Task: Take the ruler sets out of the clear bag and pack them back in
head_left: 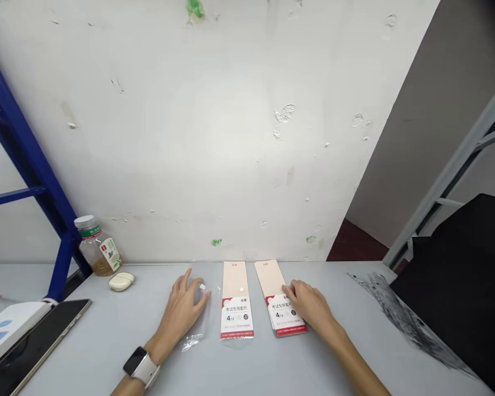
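My left hand (185, 303), with a smartwatch (140, 367) on its wrist, lies with fingers spread over a clear plastic sleeve (194, 334). A small white dot fastener (202, 286) shows on that sleeve beside the fingers. To its right a ruler set packet (236, 313) with a cream upper part and a red-and-white label lies flat, in a clear sleeve. A second, similar ruler set packet (287, 318) lies tilted farther right, seemingly several layers thick. My right hand (312, 308) is closed at its right edge, fingers and thumb curled together on it; the fingertips are partly hidden.
A jar with a white lid (99, 247) and a cream oval case (121, 281) stand at the back left. A dark tablet-like device (45, 346) and a white device (14, 333) lie at left. Black material (457, 286) covers the right side. A white wall (231, 137) rises behind the table.
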### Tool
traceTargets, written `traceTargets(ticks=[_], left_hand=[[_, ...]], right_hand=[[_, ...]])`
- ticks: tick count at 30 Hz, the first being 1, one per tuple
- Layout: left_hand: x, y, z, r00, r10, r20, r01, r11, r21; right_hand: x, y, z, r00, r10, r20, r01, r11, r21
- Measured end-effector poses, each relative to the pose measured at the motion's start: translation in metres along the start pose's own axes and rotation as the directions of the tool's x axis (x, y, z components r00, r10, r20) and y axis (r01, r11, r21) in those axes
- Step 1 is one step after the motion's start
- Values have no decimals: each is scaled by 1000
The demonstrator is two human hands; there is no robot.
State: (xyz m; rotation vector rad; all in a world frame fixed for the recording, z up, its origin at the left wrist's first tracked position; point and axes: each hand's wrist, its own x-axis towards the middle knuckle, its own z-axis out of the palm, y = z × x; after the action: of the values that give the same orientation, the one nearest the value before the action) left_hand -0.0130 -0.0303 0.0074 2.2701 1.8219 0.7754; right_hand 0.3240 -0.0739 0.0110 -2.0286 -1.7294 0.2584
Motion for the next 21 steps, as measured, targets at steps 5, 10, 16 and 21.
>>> traceTargets(ticks=[5, 10, 16, 21], left_hand=[[-5, 13, -1, 1000, -24, 12, 22, 989, 143], [-6, 14, -4, 1000, -21, 22, 15, 977, 212], [-5, 13, -4, 1000, 4, 20, -9, 976, 217], [-9, 22, -6, 973, 228, -31, -220, 962, 159]], right_hand=[[-1, -3, -2, 1000, 5, 17, -5, 1000, -25], [-2, -1, -1, 1000, 7, 21, -6, 999, -46], [-1, -10, 1, 985, -126, -118, 116, 989, -89], [-17, -43, 14, 900, -417, -123, 414, 909, -51]])
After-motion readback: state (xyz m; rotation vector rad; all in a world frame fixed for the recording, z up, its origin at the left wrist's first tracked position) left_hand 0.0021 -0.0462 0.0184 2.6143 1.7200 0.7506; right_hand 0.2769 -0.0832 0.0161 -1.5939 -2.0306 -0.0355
